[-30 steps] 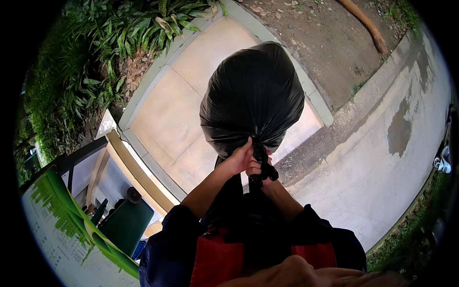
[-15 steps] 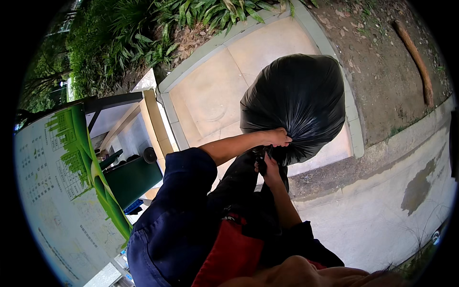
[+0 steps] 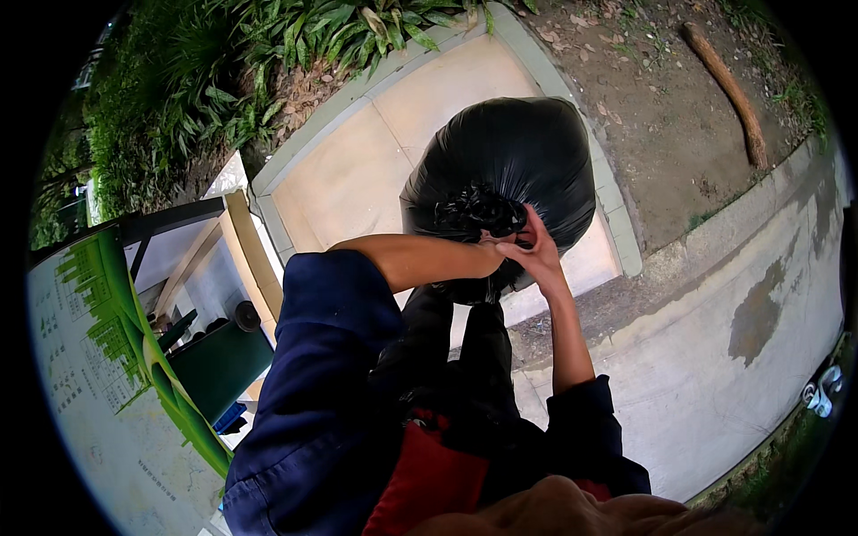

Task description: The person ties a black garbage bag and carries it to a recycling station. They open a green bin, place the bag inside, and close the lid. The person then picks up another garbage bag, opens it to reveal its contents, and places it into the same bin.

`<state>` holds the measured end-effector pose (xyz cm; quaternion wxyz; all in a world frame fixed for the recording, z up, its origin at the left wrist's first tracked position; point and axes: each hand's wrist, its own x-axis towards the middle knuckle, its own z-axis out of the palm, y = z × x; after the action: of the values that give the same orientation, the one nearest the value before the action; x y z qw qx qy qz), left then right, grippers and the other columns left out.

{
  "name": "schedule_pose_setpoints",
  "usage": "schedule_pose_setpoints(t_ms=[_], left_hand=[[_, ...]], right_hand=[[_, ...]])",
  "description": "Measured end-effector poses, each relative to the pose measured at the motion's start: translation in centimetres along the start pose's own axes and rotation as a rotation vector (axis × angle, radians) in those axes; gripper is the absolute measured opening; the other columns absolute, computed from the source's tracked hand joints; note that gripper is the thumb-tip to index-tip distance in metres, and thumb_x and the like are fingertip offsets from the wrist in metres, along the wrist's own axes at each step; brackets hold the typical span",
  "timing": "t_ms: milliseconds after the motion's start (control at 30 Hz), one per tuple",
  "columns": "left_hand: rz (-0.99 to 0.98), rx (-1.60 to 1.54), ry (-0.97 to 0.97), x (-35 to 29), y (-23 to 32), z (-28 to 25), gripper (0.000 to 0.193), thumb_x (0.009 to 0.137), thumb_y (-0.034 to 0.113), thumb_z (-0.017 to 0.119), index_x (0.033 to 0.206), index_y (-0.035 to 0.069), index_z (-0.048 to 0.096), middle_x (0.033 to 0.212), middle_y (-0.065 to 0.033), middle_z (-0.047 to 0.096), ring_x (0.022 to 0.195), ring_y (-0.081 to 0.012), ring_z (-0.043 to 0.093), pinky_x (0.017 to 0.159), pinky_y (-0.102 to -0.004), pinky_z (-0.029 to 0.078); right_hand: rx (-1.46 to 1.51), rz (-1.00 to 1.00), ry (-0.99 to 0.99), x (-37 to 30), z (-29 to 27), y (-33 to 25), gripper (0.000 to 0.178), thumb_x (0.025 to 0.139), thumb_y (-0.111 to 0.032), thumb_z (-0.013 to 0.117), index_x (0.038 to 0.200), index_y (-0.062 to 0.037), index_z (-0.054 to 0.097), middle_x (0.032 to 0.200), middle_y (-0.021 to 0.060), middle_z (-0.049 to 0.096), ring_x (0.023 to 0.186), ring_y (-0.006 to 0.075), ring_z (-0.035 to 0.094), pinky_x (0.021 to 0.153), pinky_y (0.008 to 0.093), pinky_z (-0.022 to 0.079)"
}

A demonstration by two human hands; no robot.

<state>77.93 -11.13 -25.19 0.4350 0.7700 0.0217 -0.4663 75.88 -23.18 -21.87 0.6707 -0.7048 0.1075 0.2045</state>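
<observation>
A large, full black garbage bag stands on the pale paving in front of my legs. Its twisted, bunched neck is folded over toward the far left, on top of the bag. My left hand is closed around the base of that neck, its fingers mostly hidden by the wrist and the plastic. From the right, my right hand reaches to the same spot. Its thumb and fingers curl around the gathered plastic, right against my left hand.
A green and white printed board stands at the left, beside a dark green bin. Leafy plants border the paving at the far side. A brown log lies on bare soil at the far right, beyond a low kerb.
The bag's neck, earlier drawn down toward me, now lies folded over the bag. My right hand has moved up and away from me to the neck. The view has shifted slightly.
</observation>
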Motion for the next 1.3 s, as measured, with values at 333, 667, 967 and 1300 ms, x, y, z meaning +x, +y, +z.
schedule_pose_setpoints(t_ms=[333, 667, 967, 1300], left_hand=[[0.538, 2.082, -0.637, -0.4, 2.0, -0.2, 0.027, 0.085, 0.022, 0.045, 0.105, 0.006, 0.054, 0.087, -0.0039, 0.06, 0.088, -0.0202, 0.054, 0.093, -0.0365, 0.03], [0.959, 2.074, -0.3, -2.0, 0.3, -1.5, 0.024, 0.081, 0.013, 0.047, 0.103, 0.004, 0.051, 0.08, -0.0063, 0.058, 0.085, -0.019, 0.054, 0.095, -0.0333, 0.029], [0.708, 0.694, -0.093, -2.3, -0.3, -3.5, 0.032, 0.07, -0.008, 0.054, 0.096, 0.007, 0.044, 0.082, -0.0138, 0.055, 0.085, -0.0263, 0.054, 0.076, -0.0359, 0.042], [0.283, -0.844, 0.258, -1.0, -6.9, -0.6, 0.034, 0.074, -0.015, 0.051, 0.089, 0.01, 0.034, 0.075, -0.0082, 0.056, 0.065, -0.0163, 0.056, 0.065, -0.0257, 0.046]], right_hand=[[-0.819, -0.002, -0.568, 5.9, 4.8, -2.8, 0.089, 0.06, -0.02, 0.07, 0.137, -0.0157, 0.025, 0.111, 0.0202, 0.056, 0.107, 0.032, 0.051, 0.093, 0.0379, 0.038], [1.51, 0.473, 0.252, 5.3, 0.9, 3.9, 0.029, 0.086, -0.034, 0.055, 0.074, -0.0082, 0.048, 0.062, 0.0008, 0.045, 0.056, 0.0141, 0.044, 0.056, 0.0292, 0.042], [1.579, 0.155, 0.234, 3.8, 3.8, 7.3, 0.028, 0.089, -0.034, 0.049, 0.078, -0.0086, 0.045, 0.064, 0.0005, 0.039, 0.061, 0.0147, 0.041, 0.064, 0.0314, 0.041], [0.811, 0.044, 0.253, 1.8, 4.9, 7.8, 0.017, 0.09, -0.017, 0.05, 0.089, -0.0001, 0.055, 0.074, 0.004, 0.058, 0.068, 0.0085, 0.051, 0.063, 0.0232, 0.043]])
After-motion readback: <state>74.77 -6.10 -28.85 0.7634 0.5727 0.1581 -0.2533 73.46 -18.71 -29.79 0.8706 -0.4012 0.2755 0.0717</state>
